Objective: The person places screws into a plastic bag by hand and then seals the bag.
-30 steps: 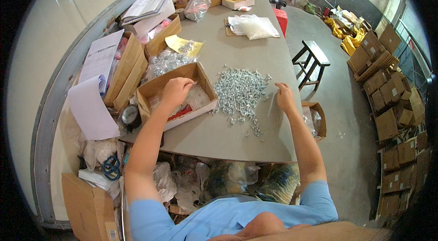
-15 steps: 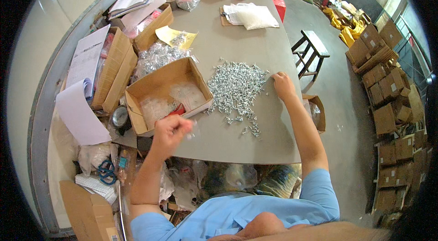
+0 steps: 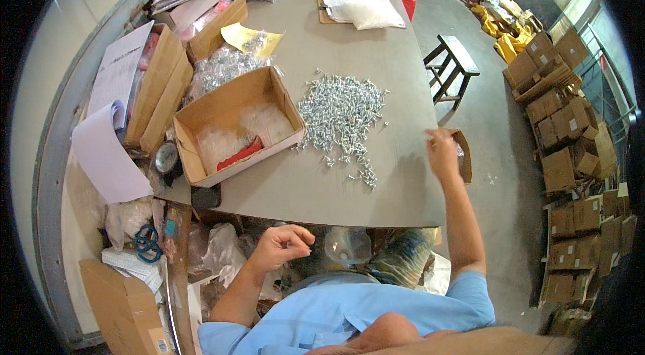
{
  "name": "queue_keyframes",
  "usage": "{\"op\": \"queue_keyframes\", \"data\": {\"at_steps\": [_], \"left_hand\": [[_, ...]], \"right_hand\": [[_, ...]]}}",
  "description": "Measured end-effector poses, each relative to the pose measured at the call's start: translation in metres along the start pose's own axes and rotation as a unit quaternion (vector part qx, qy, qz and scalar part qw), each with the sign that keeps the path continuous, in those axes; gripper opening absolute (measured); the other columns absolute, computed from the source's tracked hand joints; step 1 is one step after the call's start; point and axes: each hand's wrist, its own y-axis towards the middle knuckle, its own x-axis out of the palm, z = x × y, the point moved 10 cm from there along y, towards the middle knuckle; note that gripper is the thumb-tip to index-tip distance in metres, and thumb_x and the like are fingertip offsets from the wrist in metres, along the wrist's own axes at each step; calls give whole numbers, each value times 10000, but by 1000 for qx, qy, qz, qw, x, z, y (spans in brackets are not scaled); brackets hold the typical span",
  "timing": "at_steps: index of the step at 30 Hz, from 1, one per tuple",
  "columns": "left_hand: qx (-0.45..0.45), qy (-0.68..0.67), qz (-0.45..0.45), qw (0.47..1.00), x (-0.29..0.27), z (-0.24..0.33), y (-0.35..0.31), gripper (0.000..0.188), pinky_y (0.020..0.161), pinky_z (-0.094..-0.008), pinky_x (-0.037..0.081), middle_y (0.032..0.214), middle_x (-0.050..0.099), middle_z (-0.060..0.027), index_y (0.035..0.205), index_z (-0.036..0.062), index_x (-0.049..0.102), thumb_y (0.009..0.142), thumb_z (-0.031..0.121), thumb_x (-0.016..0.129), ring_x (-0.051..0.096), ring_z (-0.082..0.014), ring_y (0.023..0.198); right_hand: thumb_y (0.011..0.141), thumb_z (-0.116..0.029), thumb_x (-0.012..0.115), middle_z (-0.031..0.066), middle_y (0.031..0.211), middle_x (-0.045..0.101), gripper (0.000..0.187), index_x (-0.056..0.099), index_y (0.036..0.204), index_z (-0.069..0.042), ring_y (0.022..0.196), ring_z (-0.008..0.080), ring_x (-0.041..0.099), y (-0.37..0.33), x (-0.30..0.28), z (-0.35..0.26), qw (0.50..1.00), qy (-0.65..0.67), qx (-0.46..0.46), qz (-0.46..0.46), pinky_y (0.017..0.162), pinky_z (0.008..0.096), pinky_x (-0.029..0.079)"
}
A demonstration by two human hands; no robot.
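My left hand (image 3: 285,247) is closed in a pinch just off the table's near edge; what it holds, if anything, is too small to name. My right hand (image 3: 441,152) hangs at the table's right edge, fingers curled together, beside a small cardboard box (image 3: 463,160) that holds clear plastic. Whether anything sits in those fingers is hidden. On the grey table (image 3: 376,204) between them lies a loose pile of small silver screws (image 3: 344,110). Left of the pile stands an open cardboard box (image 3: 201,96) containing clear plastic bags (image 3: 265,123) and a red strip (image 3: 240,153).
Filled clear bags (image 3: 225,69) lie behind the open box. Paper-topped cartons (image 3: 158,90) line the left side. Blue-handled scissors (image 3: 146,244) rest at lower left. A white packet (image 3: 373,12) lies far back. Right of the table stand a dark stool (image 3: 458,59) and stacked cartons (image 3: 571,120).
My left hand has drawn back from the open box to the table's near edge. My right hand has left the screws' side and moved right and nearer, to the edge by the small box.
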Motion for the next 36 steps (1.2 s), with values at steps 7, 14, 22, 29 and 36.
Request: {"op": "queue_keyframes", "data": {"at_steps": [7, 14, 22, 29, 36], "left_hand": [[-261, 161, -68, 949, 18, -138, -34, 256, 683, -290, 479, 845, 648, -55, 871, 14, 598, 780, 202, 746, 584, -129, 772], [-188, 160, -76, 966, 82, -175, -20, 425, 781, -352, 496, 994, 650, -120, 1054, -6, 606, 766, 264, 762, 608, -197, 888], [-187, 192, -36, 963, 89, -173, -16, 451, 768, -326, 515, 1004, 640, -115, 1098, 0, 567, 775, 250, 759, 621, -184, 893], [-127, 200, -2, 972, 87, -195, -16, 383, 788, -353, 489, 960, 605, -119, 1023, 22, 562, 739, 184, 762, 592, -219, 907], [-158, 185, -2, 970, 86, -214, -19, 334, 749, -340, 477, 906, 597, -105, 930, 22, 579, 714, 182, 777, 581, -211, 870]], "right_hand": [[721, 63, 537, 165, 1079, 531, 384, 603, 1092, -11, 1037, 341, 506, -85, 41, -132, 983, 132, -102, -71, 931, 401, 422], [737, 54, 549, 165, 1093, 541, 359, 624, 1079, -25, 974, 326, 555, -109, 44, -155, 974, 185, -104, -85, 839, 378, 465], [705, 3, 609, 155, 1113, 544, 431, 586, 1133, -37, 928, 311, 578, -117, 32, -142, 963, 231, -42, -130, 793, 355, 483], [690, -64, 647, 167, 1097, 544, 389, 589, 1074, -35, 983, 353, 550, -115, 31, -154, 972, 202, -68, -97, 845, 400, 462], [719, -76, 664, 169, 976, 569, 242, 598, 945, -25, 949, 361, 553, -120, 39, -145, 983, 173, -30, -61, 835, 418, 464]]}}
